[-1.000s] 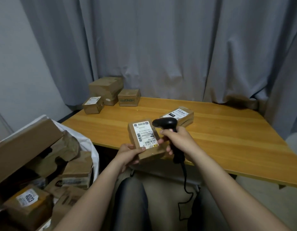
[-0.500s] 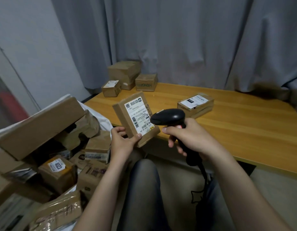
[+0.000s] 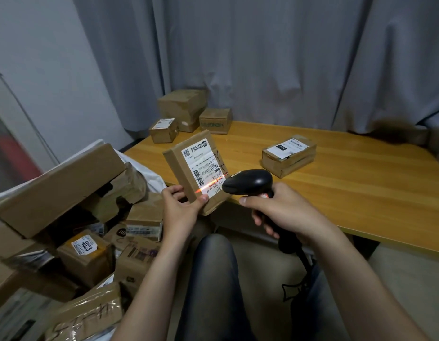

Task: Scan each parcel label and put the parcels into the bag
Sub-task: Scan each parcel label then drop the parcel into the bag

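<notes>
Cardboard parcel, brown and flat [image 3: 196,168]: tilted up off the wooden table's [image 3: 361,193] near edge, white label [image 3: 203,168] turned toward the scanner so the barcode faces the beam.
Left hand [image 3: 180,212]: clamped on the parcel's lower corner, thumb on the front face, fingers behind; kept low, likely to leave the label uncovered.
Black handheld scanner [image 3: 248,180]: nose aimed leftward at the label, just beside the parcel's lower right edge.
Right hand [image 3: 285,212]: wrapped tight round the scanner's grip, index finger forward where a trigger would sit.
Orange-red scan line [image 3: 206,189]: lying across the label's lower part, close to the thumb; whether crossing the full barcode, cannot tell.
White bag [image 3: 149,177]: open at the left, heaped with brown boxes, close below the held parcel for a short drop.
Second labelled brown parcel [image 3: 288,155]: flat on the table, label up, well within reach.
Three small brown boxes [image 3: 189,114]: clustered at the table's far corner by the grey curtain [image 3: 262,57].
Step in hand: scanning, by the look of it; bagging not yet done.
</notes>
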`<action>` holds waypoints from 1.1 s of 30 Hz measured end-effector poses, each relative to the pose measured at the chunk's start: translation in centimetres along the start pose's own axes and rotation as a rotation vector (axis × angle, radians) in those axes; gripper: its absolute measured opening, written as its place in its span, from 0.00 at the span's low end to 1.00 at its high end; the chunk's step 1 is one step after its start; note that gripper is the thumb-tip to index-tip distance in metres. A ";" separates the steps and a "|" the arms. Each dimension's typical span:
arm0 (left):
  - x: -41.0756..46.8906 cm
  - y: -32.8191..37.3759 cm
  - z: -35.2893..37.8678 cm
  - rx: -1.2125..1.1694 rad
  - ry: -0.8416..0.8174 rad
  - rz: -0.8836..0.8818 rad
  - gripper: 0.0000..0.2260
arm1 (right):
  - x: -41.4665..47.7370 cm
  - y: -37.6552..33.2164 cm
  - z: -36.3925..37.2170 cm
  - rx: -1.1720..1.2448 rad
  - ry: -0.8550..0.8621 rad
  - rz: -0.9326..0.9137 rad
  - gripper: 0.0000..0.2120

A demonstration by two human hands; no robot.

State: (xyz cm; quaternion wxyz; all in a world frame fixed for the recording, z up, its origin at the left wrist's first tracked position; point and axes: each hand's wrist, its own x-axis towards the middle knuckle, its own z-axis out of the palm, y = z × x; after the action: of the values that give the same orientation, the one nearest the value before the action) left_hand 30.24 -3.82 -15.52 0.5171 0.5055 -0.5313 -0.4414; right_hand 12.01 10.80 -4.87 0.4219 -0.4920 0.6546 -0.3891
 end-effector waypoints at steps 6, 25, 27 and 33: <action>-0.3 0.2 0.0 0.002 -0.019 -0.010 0.28 | 0.1 0.0 0.0 0.033 0.027 -0.005 0.14; -1.0 1.0 -0.4 0.033 -0.016 -0.036 0.28 | 0.2 0.5 0.0 0.054 0.009 0.007 0.13; -0.9 0.8 -0.4 0.031 -0.005 -0.036 0.28 | 0.2 0.5 0.0 0.065 0.006 0.001 0.12; -1.7 2.1 -1.1 0.039 -0.028 -0.027 0.27 | 1.0 0.7 0.3 0.071 0.038 -0.016 0.12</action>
State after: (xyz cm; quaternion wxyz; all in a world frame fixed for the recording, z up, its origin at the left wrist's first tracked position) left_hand 31.13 -1.84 -13.52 0.4936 0.5163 -0.5403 -0.4449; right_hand 11.91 9.97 -5.78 0.4233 -0.4744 0.6445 -0.4246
